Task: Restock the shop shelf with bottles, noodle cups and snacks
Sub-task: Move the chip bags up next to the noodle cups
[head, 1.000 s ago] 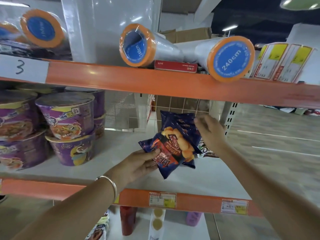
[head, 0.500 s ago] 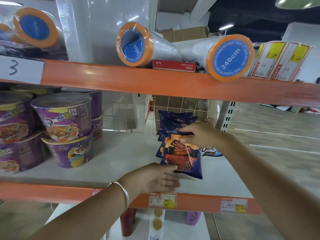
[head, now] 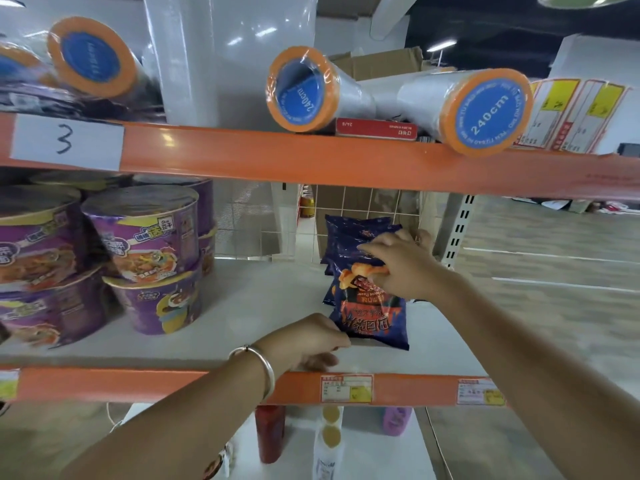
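Note:
A dark blue snack bag (head: 372, 320) with orange print stands upright on the white middle shelf (head: 249, 306), leaning against more blue snack bags (head: 349, 233) behind it. My right hand (head: 401, 268) grips the top of the front bag. My left hand (head: 304, 341), a silver bangle on its wrist, touches the bag's lower left corner with loosely bent fingers. Purple noodle cups (head: 145, 237) are stacked two high at the shelf's left.
Plastic film rolls (head: 485, 110) with orange and blue ends lie on the top shelf, over an orange rail (head: 311, 157). A wire grid (head: 363, 202) backs the snack bags. On the shelf below stand a red bottle (head: 270, 434), a white bottle (head: 329, 448) and a purple bottle (head: 396, 420).
The snack bag went from held tilted above the shelf to standing upright against the bags behind. My right hand shifted onto its top; my left hand dropped to its bottom corner.

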{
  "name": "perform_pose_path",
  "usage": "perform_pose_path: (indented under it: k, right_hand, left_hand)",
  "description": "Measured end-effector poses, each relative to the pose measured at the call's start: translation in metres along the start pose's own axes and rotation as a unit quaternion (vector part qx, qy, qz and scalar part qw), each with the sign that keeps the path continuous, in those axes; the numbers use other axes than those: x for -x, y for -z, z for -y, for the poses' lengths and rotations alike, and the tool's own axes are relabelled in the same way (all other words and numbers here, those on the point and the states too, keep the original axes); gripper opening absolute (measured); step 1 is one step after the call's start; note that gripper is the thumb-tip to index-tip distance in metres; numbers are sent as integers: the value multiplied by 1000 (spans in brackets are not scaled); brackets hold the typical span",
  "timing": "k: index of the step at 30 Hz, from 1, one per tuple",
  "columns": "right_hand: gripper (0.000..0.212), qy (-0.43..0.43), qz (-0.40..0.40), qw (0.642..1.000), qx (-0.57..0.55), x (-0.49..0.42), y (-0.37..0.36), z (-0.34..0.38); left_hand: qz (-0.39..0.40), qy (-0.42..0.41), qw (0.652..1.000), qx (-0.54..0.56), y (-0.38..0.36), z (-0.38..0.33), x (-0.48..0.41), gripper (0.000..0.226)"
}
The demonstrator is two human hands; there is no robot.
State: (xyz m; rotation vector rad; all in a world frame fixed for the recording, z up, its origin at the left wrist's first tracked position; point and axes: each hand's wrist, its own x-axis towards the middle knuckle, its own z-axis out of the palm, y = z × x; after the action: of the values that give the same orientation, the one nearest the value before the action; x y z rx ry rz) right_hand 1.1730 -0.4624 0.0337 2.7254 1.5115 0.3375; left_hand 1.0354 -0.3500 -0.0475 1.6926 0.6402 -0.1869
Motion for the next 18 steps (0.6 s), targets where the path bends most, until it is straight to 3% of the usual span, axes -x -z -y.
perform_pose_path:
  k: [3,8,11,18]
  right_hand:
    - [64,-44,-12,999,-13,8,0,5]
    - [59,-109,-96,988,-51,29,-9,25]
    - [55,-134,-108,982,-74,45,-19,45]
    - [51,-134,-123,976,-120,88,-23,98]
  left_hand:
    - [-14,-21,999,-43,14,7,7,18]
    - [-1,-88,995,42,42,19,25,5]
    - [-7,-123,988,94,52,28,46,5]
    - [50,-100,987,114,75,69,129,11]
